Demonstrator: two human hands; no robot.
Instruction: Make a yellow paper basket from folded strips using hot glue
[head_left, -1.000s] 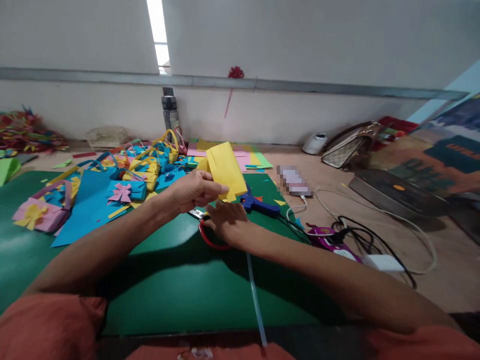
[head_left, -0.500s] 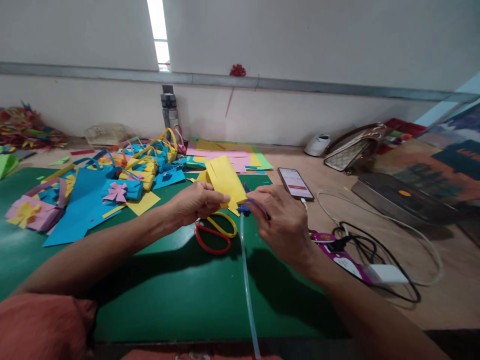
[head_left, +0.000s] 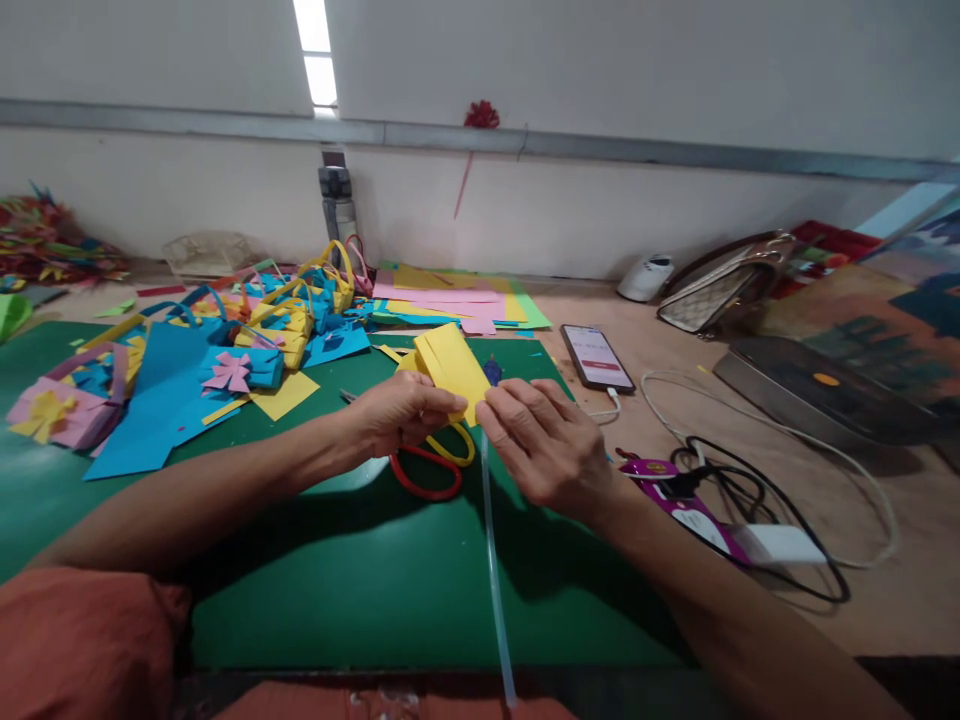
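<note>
Yellow folded paper [head_left: 451, 365], held up over a green mat [head_left: 337, 600], tilted, with its upper end toward the left and away. Pinches its near edge with the left hand [head_left: 405, 412], between thumb and curled fingers; grips its near right corner with the bunched fingertips of the right hand [head_left: 551, 440]. Just beyond the right fingertips, a dark blue object [head_left: 493, 372], too covered to tell more. Below the same fingertips, a translucent stick [head_left: 492, 560], slanting down toward the near edge of the mat. Beneath and just beside the left hand, scissors [head_left: 435, 495] with one red and one yellow handle loop and a blade tip beyond the wrist.

Farther left on the mat, a blue sheet [head_left: 146, 400], with a pink paper bag [head_left: 75, 415] on one side and a flowered blue bag [head_left: 264, 368] on the other; near that, a yellow square of paper [head_left: 289, 397]. Beyond the paper in hand, a stack of coloured sheets [head_left: 450, 298]. To the right, on the brown surface [head_left: 862, 620], a phone [head_left: 596, 358], joined to a white cable [head_left: 619, 403]; nearer, a purple power strip [head_left: 694, 525] with a white adapter [head_left: 784, 545]; farther right, a dark case [head_left: 825, 395] and a handbag [head_left: 705, 293].
</note>
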